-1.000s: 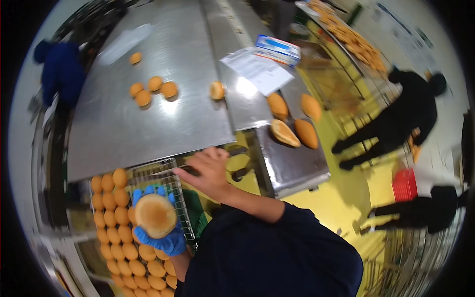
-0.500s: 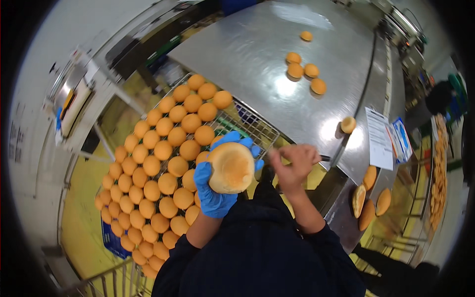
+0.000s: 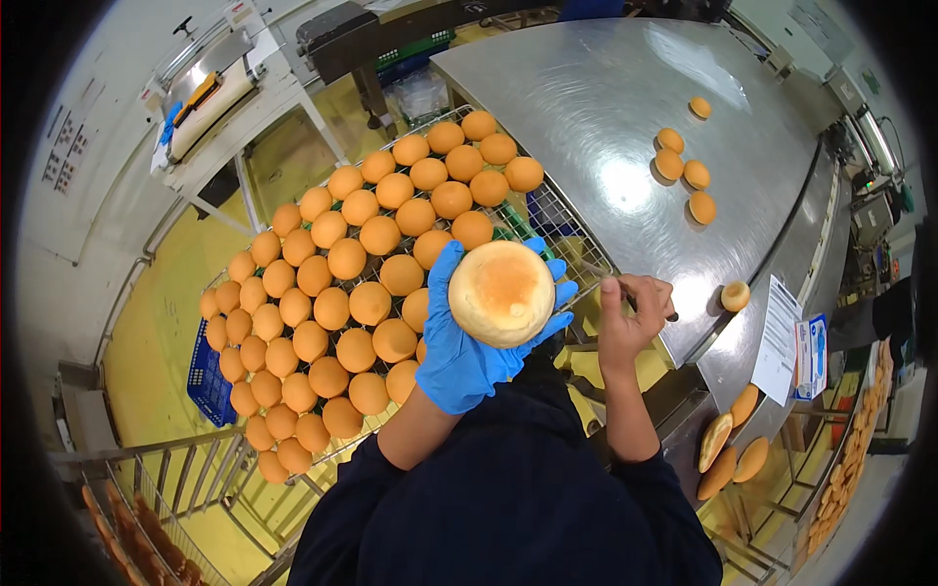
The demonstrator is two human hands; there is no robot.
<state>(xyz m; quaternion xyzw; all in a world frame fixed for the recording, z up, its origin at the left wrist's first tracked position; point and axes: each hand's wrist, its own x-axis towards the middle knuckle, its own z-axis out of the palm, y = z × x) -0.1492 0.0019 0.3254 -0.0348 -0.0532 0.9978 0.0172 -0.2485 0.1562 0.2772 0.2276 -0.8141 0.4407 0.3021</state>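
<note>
My left hand [image 3: 469, 366], in a blue glove, cradles a round bread bun [image 3: 501, 294] with its fingers curled round the sides. The bun's pale sides and a browned patch on its upper face show. To the right, my bare right hand [image 3: 631, 314] is closed on a slim knife-like tool [image 3: 594, 269]; a thin grey end points toward the bun and a dark end sticks out past the fingers. The tool stands apart from the bun, and its full shape is partly hidden. Beside my left hand, many round golden buns [image 3: 369, 304] lie in rows on a wire rack [image 3: 576, 231].
A steel table [image 3: 576, 107] ahead carries several round buns [image 3: 669, 166]. On its right side are another bun [image 3: 735, 296], a paper sheet [image 3: 775, 342], a small box [image 3: 810, 357] and several long rolls [image 3: 718, 474]. A blue crate [image 3: 207, 381] sits at left below the rack.
The bun has been turned in my left hand, and that hand now supports it from below. My right hand has turned, its fingers closed round the tool. The whole view has shifted.
</note>
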